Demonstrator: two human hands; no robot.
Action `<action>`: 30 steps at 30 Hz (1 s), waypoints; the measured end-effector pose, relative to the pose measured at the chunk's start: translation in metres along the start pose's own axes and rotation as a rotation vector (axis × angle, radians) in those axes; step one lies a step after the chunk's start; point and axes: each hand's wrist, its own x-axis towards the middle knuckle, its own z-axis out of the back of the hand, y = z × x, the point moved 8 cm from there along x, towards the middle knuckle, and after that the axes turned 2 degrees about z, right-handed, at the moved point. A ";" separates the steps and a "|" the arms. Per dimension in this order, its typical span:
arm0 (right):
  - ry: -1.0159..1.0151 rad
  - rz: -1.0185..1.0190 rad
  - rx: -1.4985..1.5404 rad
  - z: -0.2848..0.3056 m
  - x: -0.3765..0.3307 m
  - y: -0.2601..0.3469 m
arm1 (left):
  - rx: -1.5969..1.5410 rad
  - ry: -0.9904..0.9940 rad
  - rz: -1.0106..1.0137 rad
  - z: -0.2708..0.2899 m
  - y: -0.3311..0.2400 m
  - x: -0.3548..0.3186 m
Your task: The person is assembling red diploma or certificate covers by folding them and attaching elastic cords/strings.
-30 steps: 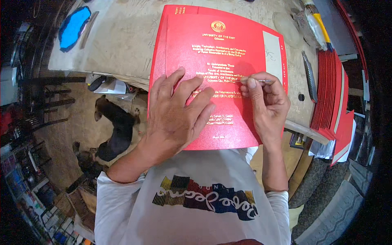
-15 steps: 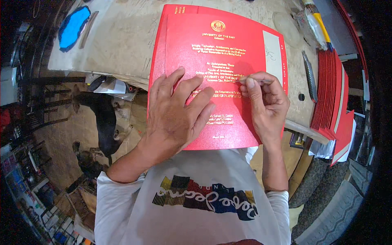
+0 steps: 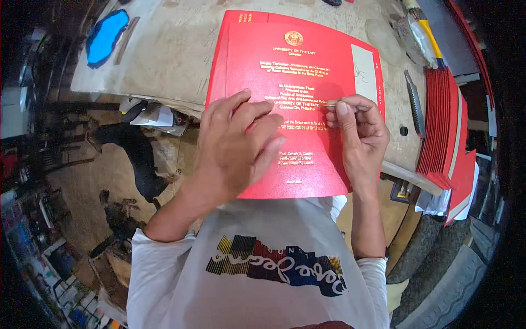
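Observation:
A red hardbound book cover with gold lettering and a round gold seal lies on the worktable, its near edge against my shirt. Another red cover piece shows from under it at the far and left sides. My left hand lies on the cover's left half, fingers spread and holding nothing. Pinched between thumb and fingers of my right hand is a thin needle-like metal tool. Its tip points left and meets the gold lettering at mid-cover. Whether it presses on the surface, I cannot tell.
A stack of red covers stands at the table's right edge. Left of it lie a utility knife and a small black cap. Beyond is a yellow-handled brush. A blue patch is far left. A black dog is on the floor.
My right hand and the thin tool have shifted slightly right across the cover. The left hand stays spread in place. The dog on the floor has moved a little.

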 end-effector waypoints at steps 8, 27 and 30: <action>0.026 0.022 0.010 0.004 -0.001 0.013 | 0.173 -0.358 0.216 0.104 0.125 0.021; 0.000 0.033 0.098 0.012 -0.005 0.000 | 0.592 -0.562 0.551 0.212 0.294 0.023; -0.018 0.026 0.119 0.016 -0.004 -0.003 | 0.506 -0.572 0.422 0.199 0.226 0.036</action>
